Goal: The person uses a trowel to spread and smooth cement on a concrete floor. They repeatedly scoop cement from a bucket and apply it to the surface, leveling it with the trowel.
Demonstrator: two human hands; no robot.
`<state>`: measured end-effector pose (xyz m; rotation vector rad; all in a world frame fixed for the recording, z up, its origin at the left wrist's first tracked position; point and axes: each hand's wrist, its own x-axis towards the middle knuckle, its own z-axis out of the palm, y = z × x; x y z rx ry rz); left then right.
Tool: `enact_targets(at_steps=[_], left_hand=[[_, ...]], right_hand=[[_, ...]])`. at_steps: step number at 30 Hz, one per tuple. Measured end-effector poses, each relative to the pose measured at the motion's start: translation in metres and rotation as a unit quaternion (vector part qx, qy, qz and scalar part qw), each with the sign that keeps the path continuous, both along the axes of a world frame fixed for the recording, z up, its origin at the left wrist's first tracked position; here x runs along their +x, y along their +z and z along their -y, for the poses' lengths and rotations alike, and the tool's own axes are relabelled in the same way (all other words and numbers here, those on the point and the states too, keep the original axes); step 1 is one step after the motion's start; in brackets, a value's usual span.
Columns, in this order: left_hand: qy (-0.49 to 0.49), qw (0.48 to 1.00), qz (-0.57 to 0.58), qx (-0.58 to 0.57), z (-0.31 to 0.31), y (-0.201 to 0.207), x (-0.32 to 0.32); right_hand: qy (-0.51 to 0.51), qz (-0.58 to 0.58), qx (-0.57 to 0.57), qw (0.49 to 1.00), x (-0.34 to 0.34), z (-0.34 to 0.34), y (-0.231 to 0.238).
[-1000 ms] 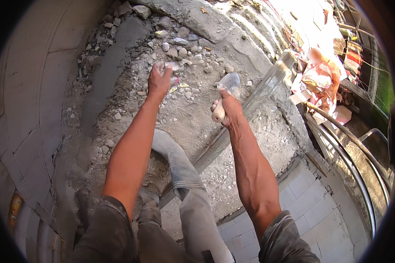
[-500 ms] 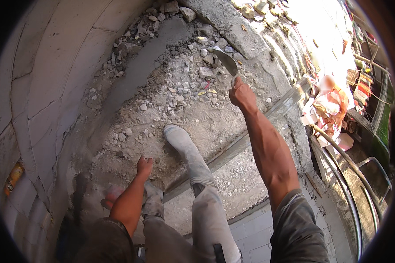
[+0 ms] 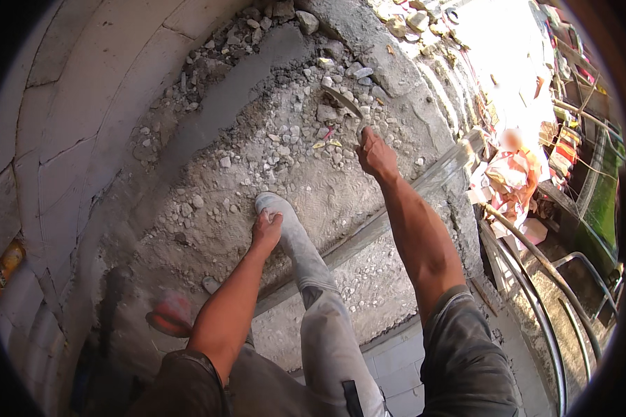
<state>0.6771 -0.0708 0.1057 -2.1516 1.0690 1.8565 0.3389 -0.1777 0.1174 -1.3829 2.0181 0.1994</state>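
My right hand is closed round the handle of a trowel. The metal blade points up and to the left, over stones and rubble; whether it touches them I cannot tell. Low over my light grey boot is my left hand, its fingers curled in and nothing showing between them. Beneath both hands lies rough grey ground strewn with gravel. A smooth strip of wet-looking grey mortar runs along the far left side of the gravel.
A long plank crosses the ground diagonally under my right forearm. A block wall rises on the left. At right are bent metal tubes and crumpled wrapping. A blurred red-orange round object sits left of my left forearm.
My left hand has moved up and right, from above the ground to over my boot. My right hand and the trowel have shifted slightly left, and the blade has turned more edge-on.
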Motion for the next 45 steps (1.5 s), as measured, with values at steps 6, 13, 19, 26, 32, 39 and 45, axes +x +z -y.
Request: enact_targets(at_steps=[6,13,19,26,32,39,45], left_hand=[[0.011,0.999,0.041,0.023,-0.042,0.009,0.031],[-0.055,0.988,0.11,0.091,-0.037,0.033,0.073],[-0.009,0.996,0.072,0.047,-0.03,0.015,0.07],[0.009,0.998,0.047,0.036,-0.046,0.018,0.035],[0.028,0.999,0.023,0.036,-0.05,0.018,0.027],[0.013,0.992,0.085,0.094,-0.056,0.053,0.049],[0.007,0.996,0.089,0.032,-0.068,0.118,0.074]], right_hand=[[-0.313,-0.159,-0.08,0.933,-0.035,0.017,0.015],[0.041,-0.034,-0.004,0.999,-0.045,-0.015,0.032],[-0.129,-0.128,-0.059,0.982,-0.036,0.004,0.006],[-0.03,-0.051,-0.066,0.996,-0.008,0.003,0.008],[-0.033,-0.069,-0.014,0.997,-0.005,0.042,-0.011],[-0.363,-0.086,-0.044,0.927,0.008,-0.015,0.015],[-0.167,0.002,0.055,0.984,0.008,-0.152,0.091]])
